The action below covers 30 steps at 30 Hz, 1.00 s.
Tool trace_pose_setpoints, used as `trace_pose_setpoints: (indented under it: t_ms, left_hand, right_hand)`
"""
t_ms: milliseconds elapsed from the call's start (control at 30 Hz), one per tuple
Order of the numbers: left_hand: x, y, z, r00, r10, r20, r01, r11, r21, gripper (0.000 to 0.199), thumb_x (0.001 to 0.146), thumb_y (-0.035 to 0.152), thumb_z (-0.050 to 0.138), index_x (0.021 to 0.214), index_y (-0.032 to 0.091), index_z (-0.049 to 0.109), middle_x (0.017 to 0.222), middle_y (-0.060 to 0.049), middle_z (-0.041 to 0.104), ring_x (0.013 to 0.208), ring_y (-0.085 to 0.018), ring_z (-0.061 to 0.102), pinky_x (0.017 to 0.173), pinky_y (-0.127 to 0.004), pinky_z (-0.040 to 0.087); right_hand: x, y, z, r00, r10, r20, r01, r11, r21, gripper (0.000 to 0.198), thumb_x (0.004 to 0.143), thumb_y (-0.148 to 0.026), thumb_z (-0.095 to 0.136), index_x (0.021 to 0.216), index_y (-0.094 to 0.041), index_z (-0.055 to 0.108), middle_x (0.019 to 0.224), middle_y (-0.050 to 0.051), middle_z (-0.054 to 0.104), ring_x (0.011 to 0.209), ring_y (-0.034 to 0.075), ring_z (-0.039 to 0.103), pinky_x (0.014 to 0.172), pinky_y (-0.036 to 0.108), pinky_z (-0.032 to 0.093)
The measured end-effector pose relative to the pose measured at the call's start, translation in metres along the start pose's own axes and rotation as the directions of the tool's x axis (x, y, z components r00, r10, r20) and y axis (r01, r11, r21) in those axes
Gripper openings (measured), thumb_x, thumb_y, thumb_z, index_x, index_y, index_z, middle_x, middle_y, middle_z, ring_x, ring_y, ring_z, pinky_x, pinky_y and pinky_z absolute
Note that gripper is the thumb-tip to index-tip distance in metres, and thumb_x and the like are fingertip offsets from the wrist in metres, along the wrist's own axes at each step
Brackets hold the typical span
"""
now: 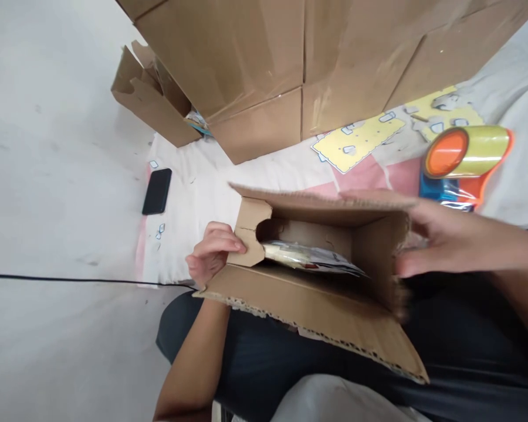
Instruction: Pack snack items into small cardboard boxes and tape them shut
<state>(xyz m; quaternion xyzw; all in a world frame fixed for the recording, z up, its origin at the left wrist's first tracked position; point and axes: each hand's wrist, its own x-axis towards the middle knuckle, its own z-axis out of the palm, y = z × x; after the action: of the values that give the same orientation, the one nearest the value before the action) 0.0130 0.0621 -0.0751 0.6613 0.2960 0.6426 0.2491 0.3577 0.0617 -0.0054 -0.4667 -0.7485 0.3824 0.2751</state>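
An opened cardboard box (321, 299) is held over the lap, its top facing the camera and its long flaps standing out with torn edges. At its left end my left hand (215, 249) is closed, fingers pressed on a small notched flap (249, 234). My right hand (426, 231) grips the right end wall, thumb toward the lower side; its fingertips are partly hidden behind the box. Inside lies a thin stack of packets in clear plastic (310, 257), leaning along the box's length. What is printed on them is too small to read.
A large taped carton (264, 64) stands ahead, with another narrow open box (152, 99) to its left. A black phone (157, 191) lies on the sheet. At right are yellow paper cutouts (356, 143) and a tape dispenser with a clear roll (484, 152). A black cable (88, 279) runs along the wall.
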Motion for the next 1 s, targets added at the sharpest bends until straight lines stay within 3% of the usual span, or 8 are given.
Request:
trace_pose_setpoints:
  t_ms: [67, 167, 367, 500, 600, 833, 933, 1000]
  left_hand:
    - [0.003, -0.002, 0.007, 0.997, -0.028, -0.070, 0.027, 1.000, -0.016, 0.090, 0.092, 0.078, 0.004, 0.067, 0.028, 0.074, 0.046, -0.004, 0.055, 0.053, -0.019, 0.047, 0.062, -0.037, 0.042]
    - [0.007, -0.002, 0.019, 0.969, -0.093, -0.229, 0.072, 0.992, -0.099, 0.091, 0.085, 0.086, 0.004, 0.069, 0.026, 0.071, 0.042, -0.001, 0.048, 0.048, -0.016, 0.044, 0.057, -0.033, 0.042]
    - [0.010, 0.000, 0.030, 0.973, -0.163, -0.165, 0.100, 0.936, -0.337, 0.101, 0.066, 0.102, 0.026, 0.130, 0.032, 0.061, 0.073, 0.003, 0.054, 0.046, -0.011, 0.044, 0.053, -0.032, 0.050]
    - [0.010, -0.001, 0.022, 0.961, -0.223, -0.163, 0.194, 0.965, -0.174, 0.067, 0.071, 0.062, 0.081, 0.131, 0.047, 0.054, 0.108, 0.002, 0.057, 0.094, -0.014, 0.063, 0.084, -0.027, 0.054]
    - [0.010, -0.004, 0.015, 0.964, -0.235, -0.128, 0.238, 0.971, 0.015, 0.066, 0.069, 0.034, 0.087, 0.125, 0.044, 0.056, 0.128, 0.001, 0.054, 0.132, -0.022, 0.050, 0.099, -0.033, 0.050]
    - [0.013, -0.004, 0.009, 0.991, -0.117, -0.068, 0.125, 0.984, 0.130, 0.051, 0.070, 0.026, 0.085, 0.114, 0.036, 0.061, 0.123, -0.002, 0.060, 0.121, -0.025, 0.058, 0.100, -0.044, 0.049]
    - [0.015, 0.000, 0.002, 0.986, 0.040, 0.159, -0.083, 0.957, 0.276, 0.034, 0.079, 0.030, 0.078, 0.111, 0.035, 0.067, 0.110, -0.002, 0.069, 0.108, -0.026, 0.065, 0.100, -0.047, 0.045]
    - [0.016, 0.004, -0.002, 0.909, 0.098, 0.406, -0.254, 0.901, 0.351, 0.031, 0.081, 0.048, 0.074, 0.108, 0.033, 0.073, 0.098, -0.003, 0.073, 0.101, -0.029, 0.068, 0.102, -0.051, 0.040]
  right_hand:
    - [-0.003, -0.006, 0.020, 0.996, 0.009, 0.085, -0.015, 0.997, 0.075, 0.062, 0.083, -0.044, 0.076, 0.140, -0.029, 0.056, 0.138, 0.009, 0.064, 0.126, 0.029, 0.063, 0.102, 0.039, 0.057]
    - [-0.002, -0.010, 0.031, 0.997, 0.066, -0.035, -0.064, 0.996, 0.063, 0.052, 0.086, -0.036, 0.071, 0.135, -0.031, 0.055, 0.133, 0.007, 0.065, 0.126, 0.030, 0.062, 0.104, 0.045, 0.055]
    - [0.001, -0.005, 0.024, 0.999, 0.033, -0.003, -0.033, 0.998, 0.047, 0.053, 0.088, -0.038, 0.067, 0.139, -0.033, 0.053, 0.127, 0.007, 0.068, 0.123, 0.032, 0.064, 0.099, 0.044, 0.058]
    - [-0.003, 0.001, 0.027, 0.999, 0.003, -0.037, -0.001, 0.998, 0.061, 0.063, 0.090, -0.039, 0.063, 0.150, -0.038, 0.041, 0.135, 0.006, 0.065, 0.126, 0.033, 0.062, 0.098, 0.047, 0.058]
    - [0.000, 0.006, 0.022, 0.994, -0.096, -0.048, 0.103, 0.980, 0.172, 0.066, 0.090, -0.040, 0.064, 0.151, -0.042, 0.039, 0.146, 0.003, 0.057, 0.135, 0.031, 0.055, 0.105, 0.046, 0.054]
    - [0.007, 0.012, 0.005, 0.923, -0.383, 0.041, 0.370, 0.910, 0.187, 0.046, 0.089, -0.032, 0.069, 0.134, -0.035, 0.060, 0.124, 0.003, 0.068, 0.122, 0.025, 0.062, 0.108, 0.042, 0.049]
    - [0.010, 0.012, 0.003, 0.881, -0.463, 0.099, 0.463, 0.886, 0.019, 0.034, 0.088, -0.033, 0.072, 0.122, -0.032, 0.068, 0.122, 0.004, 0.070, 0.124, 0.027, 0.061, 0.111, 0.046, 0.045]
    - [0.012, 0.014, 0.002, 0.889, -0.444, 0.115, 0.451, 0.891, -0.045, 0.028, 0.087, -0.038, 0.072, 0.115, -0.032, 0.071, 0.123, 0.004, 0.071, 0.124, 0.028, 0.061, 0.110, 0.048, 0.045]
